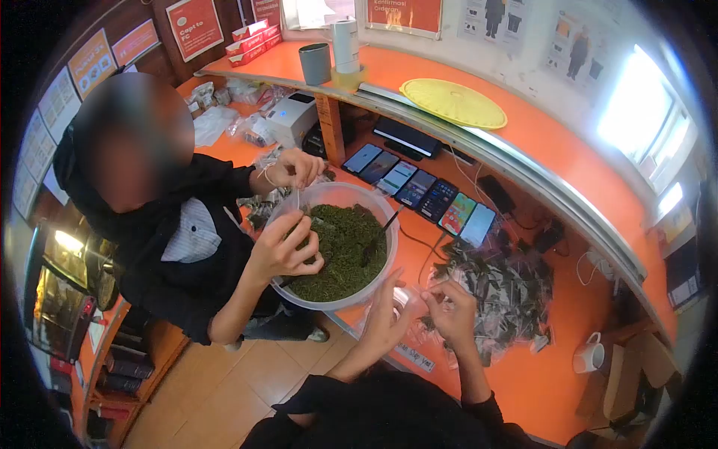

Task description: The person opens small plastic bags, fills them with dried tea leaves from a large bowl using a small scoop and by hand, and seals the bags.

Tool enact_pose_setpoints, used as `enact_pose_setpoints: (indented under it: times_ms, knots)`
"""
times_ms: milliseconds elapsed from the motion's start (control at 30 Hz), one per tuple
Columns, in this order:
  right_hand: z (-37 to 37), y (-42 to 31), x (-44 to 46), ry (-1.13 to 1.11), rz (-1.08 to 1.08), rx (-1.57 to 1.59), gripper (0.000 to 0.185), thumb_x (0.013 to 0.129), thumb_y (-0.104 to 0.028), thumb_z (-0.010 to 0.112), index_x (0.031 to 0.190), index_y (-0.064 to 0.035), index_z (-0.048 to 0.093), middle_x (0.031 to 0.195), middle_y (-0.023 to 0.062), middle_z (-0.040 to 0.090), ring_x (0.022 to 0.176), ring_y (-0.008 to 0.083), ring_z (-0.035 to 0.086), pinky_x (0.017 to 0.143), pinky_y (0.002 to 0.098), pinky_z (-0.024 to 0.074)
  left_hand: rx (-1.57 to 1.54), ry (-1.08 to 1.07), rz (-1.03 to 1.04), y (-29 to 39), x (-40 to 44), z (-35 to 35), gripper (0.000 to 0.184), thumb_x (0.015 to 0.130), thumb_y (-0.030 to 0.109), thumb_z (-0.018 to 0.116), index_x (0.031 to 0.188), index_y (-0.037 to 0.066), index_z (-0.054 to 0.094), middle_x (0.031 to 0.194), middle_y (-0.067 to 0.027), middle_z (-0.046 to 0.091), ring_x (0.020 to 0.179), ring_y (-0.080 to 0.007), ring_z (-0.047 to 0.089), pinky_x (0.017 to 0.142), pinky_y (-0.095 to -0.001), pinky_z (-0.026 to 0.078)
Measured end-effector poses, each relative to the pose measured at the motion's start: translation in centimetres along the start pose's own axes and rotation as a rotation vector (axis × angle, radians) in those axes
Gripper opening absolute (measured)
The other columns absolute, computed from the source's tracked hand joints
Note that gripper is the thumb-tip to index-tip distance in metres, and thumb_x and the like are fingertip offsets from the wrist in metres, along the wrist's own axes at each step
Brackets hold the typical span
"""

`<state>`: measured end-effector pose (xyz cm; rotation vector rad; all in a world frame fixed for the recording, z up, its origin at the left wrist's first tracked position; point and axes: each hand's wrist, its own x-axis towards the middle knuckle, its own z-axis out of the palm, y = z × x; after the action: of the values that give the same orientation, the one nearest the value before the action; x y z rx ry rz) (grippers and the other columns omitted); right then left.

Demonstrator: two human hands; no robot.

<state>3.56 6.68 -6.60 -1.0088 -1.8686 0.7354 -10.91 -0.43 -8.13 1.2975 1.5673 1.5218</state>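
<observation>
My left hand is raised beside the tub, its fingers bent around the edge of a small clear plastic bag. Thumb and fingers of my right hand pinch at the bag's other side; its contents are hard to make out. A large translucent tub of chopped dark green leaves stands to the left. Past my right hand lies a heap of small filled clear packets. Across the tub, another person's hands hold something thin and pale above the leaves.
Several phones lie in a row behind the tub, with cables around them. A white mug and a cardboard box are at the right. A yellow lid rests on the raised orange shelf. A label printer stands at the back left.
</observation>
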Motion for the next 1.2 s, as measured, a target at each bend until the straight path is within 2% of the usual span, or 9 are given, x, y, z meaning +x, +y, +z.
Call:
enact_pose_setpoints:
  times_ms: [200,300,400,567,733,867,967,1100,1200]
  knots:
    - [-2.8,-1.3,0.0,-0.196,-0.013,0.109,0.008,0.08,-0.004,0.074,0.081,0.0009,0.069,0.074,0.0075,0.065,0.065,0.0121,0.06,0.061,0.0269,0.0467,0.049,-0.114,0.144,-0.6,1.0,-0.6,0.016,0.086,0.002,0.064,0.101,0.004,0.067,0.107,-0.0104,0.057,0.083,-0.0179,0.057,0.067,-0.0315,0.049]
    - [-3.5,-2.4,-0.7,-0.302,-0.078,0.109,0.007,0.08,-0.004,0.073,0.081,0.0013,0.069,0.074,0.0069,0.065,0.065,0.0133,0.061,0.059,0.026,0.0455,-0.027,-0.101,0.462,1.2,1.2,-1.0,0.018,0.084,0.003,0.066,0.102,0.003,0.065,0.106,-0.0108,0.055,0.084,-0.0212,0.057,0.066,-0.0337,0.048]
    - [-3.6,-4.1,-0.9,-0.25,-0.062,0.078,0.005,0.078,-0.001,0.071,0.079,0.0016,0.067,0.07,0.0062,0.061,0.059,0.0144,0.058,0.055,0.027,0.0429,0.091,0.0,0.516,2.1,1.4,-0.6,0.018,0.086,0.011,0.068,0.102,0.004,0.063,0.108,-0.0119,0.054,0.084,-0.0247,0.058,0.065,-0.0357,0.049]
    - [-3.5,-4.2,-0.4,-0.171,-0.156,-0.061,0.006,0.074,0.001,0.069,0.074,0.0017,0.064,0.063,0.0055,0.051,0.054,0.014,0.052,0.051,0.0284,0.0388,0.286,-0.039,0.551,3.7,1.0,-1.0,0.019,0.093,0.02,0.064,0.102,0.003,0.063,0.103,-0.015,0.054,0.083,-0.0308,0.061,0.066,-0.0399,0.05]
    - [-4.1,-5.6,0.4,-0.329,-0.089,0.076,0.005,0.075,-0.001,0.069,0.073,0.0013,0.064,0.065,0.0062,0.054,0.054,0.0133,0.053,0.049,0.0294,0.0385,-0.077,-0.457,0.281,3.5,1.5,-2.7,0.018,0.093,0.014,0.059,0.092,-0.004,0.061,0.084,-0.0194,0.059,0.072,-0.0363,0.062,0.065,-0.0433,0.049]
    - [-3.4,-4.5,0.6,-0.357,-0.105,0.166,0.011,0.075,-0.003,0.071,0.069,0.0001,0.062,0.065,0.0072,0.055,0.053,0.0155,0.053,0.048,0.0315,0.039,0.07,-0.441,0.35,3.6,1.1,-3.3,0.021,0.092,0.014,0.058,0.085,-0.006,0.06,0.079,-0.0213,0.059,0.07,-0.0378,0.063,0.064,-0.0453,0.049]
    - [-2.9,-3.5,0.7,-0.118,-0.381,-0.056,0.015,0.074,-0.005,0.074,0.068,-0.0014,0.06,0.067,0.0081,0.056,0.052,0.0196,0.053,0.048,0.0324,0.0398,0.345,-0.358,0.319,3.9,0.7,-3.6,0.027,0.089,0.017,0.062,0.076,-0.006,0.057,0.072,-0.0209,0.058,0.069,-0.0387,0.063,0.063,-0.0469,0.048]
    - [-3.1,-6.5,2.4,-0.001,-0.392,-0.331,0.012,0.071,-0.001,0.073,0.078,-0.0032,0.063,0.074,0.0098,0.059,0.054,0.0249,0.055,0.049,0.0319,0.0416,0.512,0.204,0.392,4.9,1.2,-4.6,0.043,0.088,0.022,0.067,0.125,0.002,0.058,0.116,-0.0236,0.059,0.096,-0.0412,0.065,0.077,-0.0453,0.055]
    - [-1.7,-8.5,4.5,0.03,-0.478,-0.159,0.011,0.074,0.003,0.07,0.083,-0.0027,0.066,0.076,0.01,0.061,0.059,0.0252,0.059,0.052,0.0327,0.0451,0.31,-0.036,0.453,7.1,1.8,-6.1,0.073,0.08,0.024,0.078,0.141,0.002,0.044,0.133,-0.021,0.052,0.109,-0.0343,0.059,0.09,-0.0404,0.052]
